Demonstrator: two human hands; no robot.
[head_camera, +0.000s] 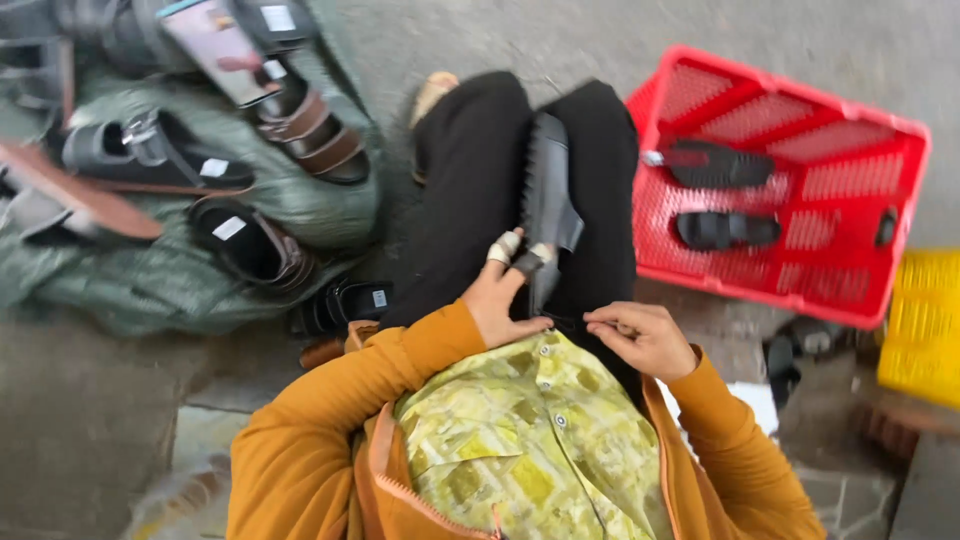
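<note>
A black chunky-soled sandal (548, 190) lies sole-up between my knees on my black trousers. My left hand (505, 295), with pale tape on two fingertips, grips its near end. My right hand (640, 335) rests beside it on my lap, fingers pinched together as if on something thin; what it pinches is too small to see. I wear an orange jacket over a yellow patterned shirt.
A red plastic crate (850, 130) at my right holds black sandals (725, 230). A yellow crate (925, 320) sits at the far right. On my left a green sack (150, 270) carries several brown and black sandals (310, 130). One black sandal (345, 305) lies by my left knee.
</note>
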